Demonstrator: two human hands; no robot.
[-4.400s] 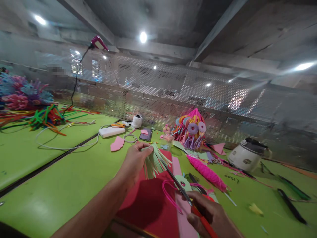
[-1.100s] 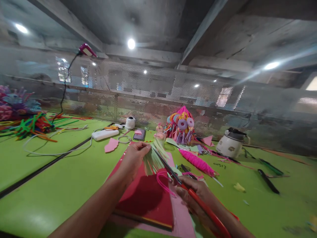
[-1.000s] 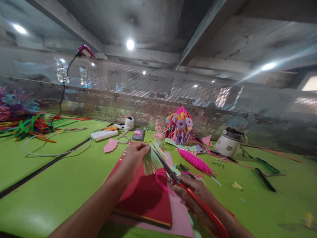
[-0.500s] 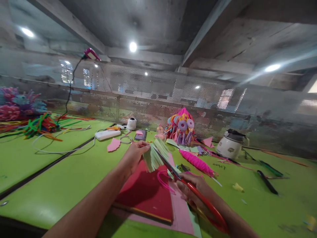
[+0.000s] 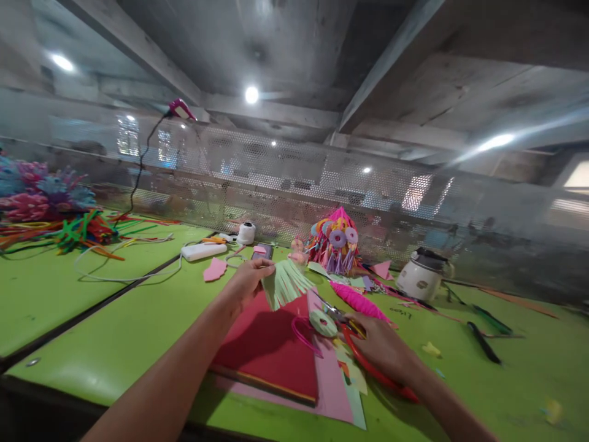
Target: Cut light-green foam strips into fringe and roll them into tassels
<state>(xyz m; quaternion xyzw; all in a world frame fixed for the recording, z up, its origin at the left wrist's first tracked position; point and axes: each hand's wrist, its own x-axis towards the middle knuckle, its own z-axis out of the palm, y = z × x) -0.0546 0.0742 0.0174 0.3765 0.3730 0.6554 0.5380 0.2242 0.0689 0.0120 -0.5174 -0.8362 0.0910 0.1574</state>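
A pale green paper fringe (image 5: 288, 282), cut into strips, hangs from the pinched fingers of my left hand (image 5: 251, 279). My right hand (image 5: 384, 344) is closed round red-handled scissors (image 5: 368, 366), their blades pointing left and away from me. Close to the blades lies a pale green paper ring (image 5: 323, 323), next to a pink loop of cord (image 5: 299, 336). Beneath the hands is a dark red book or board (image 5: 271, 356) on top of pink paper (image 5: 334, 390). Part of the scissors is hidden by my right hand.
A pink wound bundle (image 5: 359, 301) and a colourful tasselled ornament (image 5: 338, 239) lie beyond. A white kettle (image 5: 419, 276) stands at the right, with a black-handled tool (image 5: 483, 342) before it. A white power strip (image 5: 204, 251) and its cable lie left.
My right hand has drawn the scissors down and right, away from the fringe. The fringe now spreads to the right from my left hand, and the green paper ring shows.
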